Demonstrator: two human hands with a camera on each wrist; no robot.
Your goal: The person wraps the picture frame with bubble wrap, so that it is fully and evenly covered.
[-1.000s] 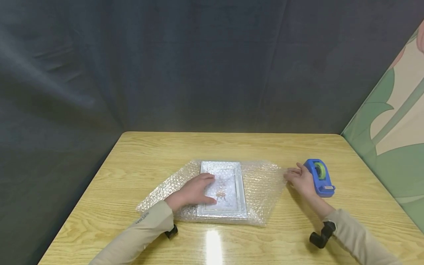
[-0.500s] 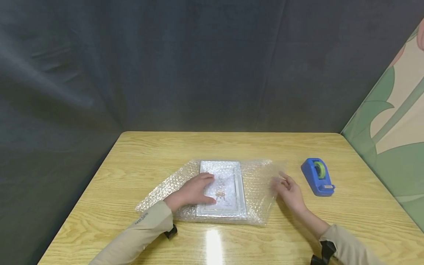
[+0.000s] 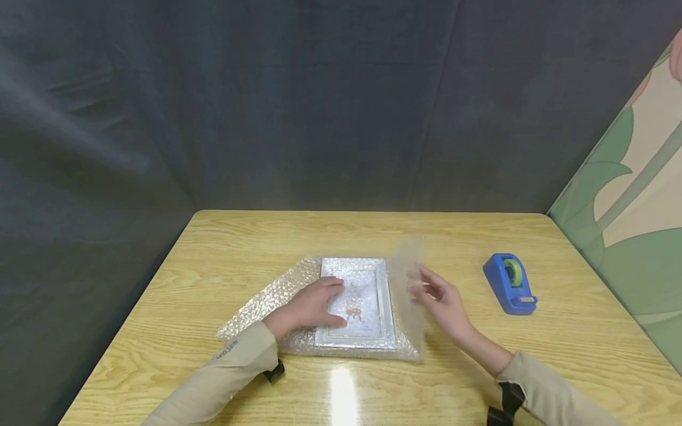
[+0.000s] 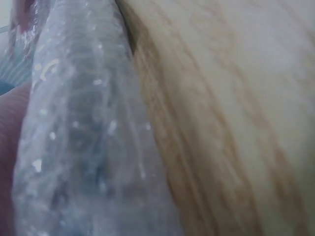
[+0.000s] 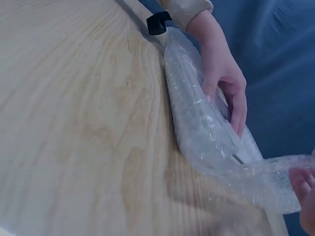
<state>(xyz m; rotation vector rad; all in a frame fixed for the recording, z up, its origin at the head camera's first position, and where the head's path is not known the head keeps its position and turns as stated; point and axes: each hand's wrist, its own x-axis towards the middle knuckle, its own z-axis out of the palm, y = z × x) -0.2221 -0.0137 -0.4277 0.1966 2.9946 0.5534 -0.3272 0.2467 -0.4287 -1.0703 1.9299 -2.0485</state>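
A silver-white picture frame (image 3: 385,296) lies in the middle of the table, covered by clear bubble wrap (image 3: 272,299). My left hand (image 3: 311,305) rests on its left part with the fingers spread; in the right wrist view the same left hand (image 5: 224,73) presses on the wrapped frame. To the right, my right hand (image 3: 442,302) pinches the right edge of the bubble wrap and holds it raised beside the frame. The right wrist view shows the lifted wrap (image 5: 280,164) running to the right hand's fingers (image 5: 302,184). Bubble wrap (image 4: 88,128) fills the left of the left wrist view.
A blue tape dispenser (image 3: 510,285) with a green-yellow roll stands on the wooden table (image 3: 256,236), right of my right hand. Behind the table hangs a dark curtain (image 3: 319,106). A wall with a leaf pattern (image 3: 639,207) borders the right side.
My right hand has moved left from beside the tape dispenser, and the wrap's right edge has come up and inward with it. My left hand has stayed in place on the frame.
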